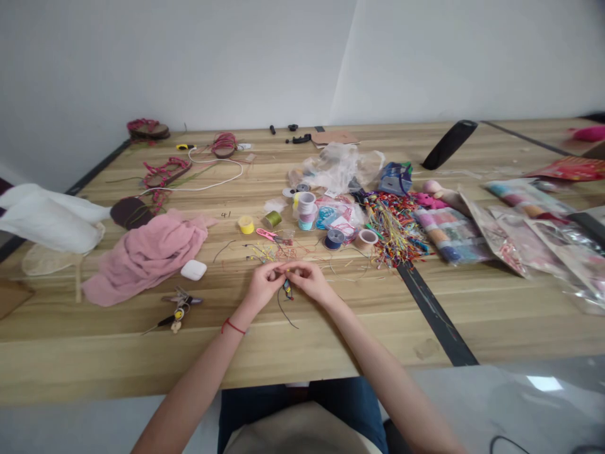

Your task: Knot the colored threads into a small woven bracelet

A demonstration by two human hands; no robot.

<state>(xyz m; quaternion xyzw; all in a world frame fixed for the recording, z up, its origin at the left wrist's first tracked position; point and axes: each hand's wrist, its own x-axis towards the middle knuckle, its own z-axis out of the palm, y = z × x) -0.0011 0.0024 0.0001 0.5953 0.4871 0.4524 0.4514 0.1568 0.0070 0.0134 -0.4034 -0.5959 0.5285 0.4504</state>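
Both of my hands meet over the wooden table (331, 347), fingertips pinched together. Between them is a small braided cord piece (287, 289) in dark blue and yellow, with a dark loose end trailing down toward me. My left hand (265, 282) grips it from the left, a red string bracelet (234, 326) on that wrist. From the right, my right hand (308, 281) closes on the same cord work. The fingers hide most of the knot. Just beyond lie yellow cord scraps (262, 253), pink thread snips (266, 234) and spools, including a yellow one (246, 224) and a green one (273, 219).
Right of the spools sits a tangled heap of colourful cords (394, 230), beside bagged packets (454, 236). At left are a pink cloth (151, 258), a white case (193, 270) and keys (178, 312). Cord-wrapped soles (165, 171) and a black pouch (449, 145) lie farther back.
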